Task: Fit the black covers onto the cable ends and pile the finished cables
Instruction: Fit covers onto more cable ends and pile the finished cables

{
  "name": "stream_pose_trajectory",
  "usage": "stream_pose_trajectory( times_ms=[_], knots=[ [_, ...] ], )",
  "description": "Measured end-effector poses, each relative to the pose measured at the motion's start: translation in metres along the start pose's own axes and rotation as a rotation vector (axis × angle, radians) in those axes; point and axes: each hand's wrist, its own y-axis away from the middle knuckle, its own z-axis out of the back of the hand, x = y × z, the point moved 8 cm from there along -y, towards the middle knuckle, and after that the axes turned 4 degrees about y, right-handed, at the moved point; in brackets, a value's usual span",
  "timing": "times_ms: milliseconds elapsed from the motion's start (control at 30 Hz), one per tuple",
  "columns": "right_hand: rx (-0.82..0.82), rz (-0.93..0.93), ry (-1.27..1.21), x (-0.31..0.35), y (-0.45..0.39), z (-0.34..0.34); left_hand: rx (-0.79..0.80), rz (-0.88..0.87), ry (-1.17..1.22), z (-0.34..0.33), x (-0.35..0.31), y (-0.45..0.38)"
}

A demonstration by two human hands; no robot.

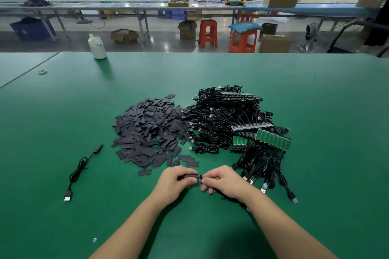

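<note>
Mid-fit at a green table (315,94): left hand (175,181) pinching a black cover (189,176) between thumb and fingers, right hand (224,181) pinching the cable (212,190) end just beside it, cover and end meeting between the two hands, low centre, close to the body. Rest of that cable mostly hidden under the right wrist. Cover likely thin, light, flattened sleeve, soft enough to crush, so best held by its edges w/ mouth kept open; cable limp and light, its bare board end prob. fragile, so best gripped right behind the tip, not on the cord. Slide looks snug; misalignment could buckle the sleeve. Counts: one cover in hand; loose covers in a heap (147,130) ahead, far too many to count, a few strays at its near edge. One finished cable (81,169) lying alone at left, well apart from the heap, so the pile barely begun. Unfinished cables in a tangled mound (227,120) at right, uncountable, some w/ green boards in rows (273,139). One white bottle (96,47) at the far table edge. Two orange stools (208,32) beyond.
</note>
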Motion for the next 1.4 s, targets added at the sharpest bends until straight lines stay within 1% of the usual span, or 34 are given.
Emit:
stream_pose_trajectory(
  times_ms=[233,400,567,667,767,833,933,1033,1233,1333,1400],
  knots=[
    [-0.004,0.004,0.058,0.005,0.004,-0.002,0.019,0.007,0.033,-0.006,0.0,-0.001],
    [-0.006,-0.01,0.054,0.004,0.004,-0.001,0.017,0.016,0.053,-0.009,0.0,-0.001],
    [-0.013,-0.026,0.074,0.005,0.006,-0.001,0.022,0.002,0.008,-0.008,-0.002,-0.001],
    [-0.034,-0.029,0.085,0.007,0.005,-0.001,0.003,-0.014,-0.081,-0.006,-0.004,-0.001],
    [-0.077,-0.033,0.113,0.007,0.002,-0.001,-0.027,-0.047,-0.342,-0.003,-0.007,-0.002],
    [-0.107,-0.028,0.188,0.008,0.001,0.0,-0.032,-0.085,-0.487,-0.003,-0.01,-0.003],
    [-0.137,-0.006,0.311,0.01,0.001,0.002,-0.024,-0.156,-0.623,-0.005,-0.014,-0.003],
    [-0.146,0.011,0.379,0.014,0.001,0.001,-0.014,-0.176,-0.633,-0.006,-0.012,-0.003],
    [-0.143,0.011,0.422,0.017,0.004,0.0,-0.015,-0.209,-0.668,-0.008,-0.015,-0.003],
    [-0.155,0.0,0.436,0.017,0.003,0.001,-0.008,-0.192,-0.738,-0.01,-0.014,-0.003],
    [-0.169,-0.012,0.414,0.016,0.002,0.001,0.0,-0.161,-0.694,-0.011,-0.013,-0.002]
  ],
)
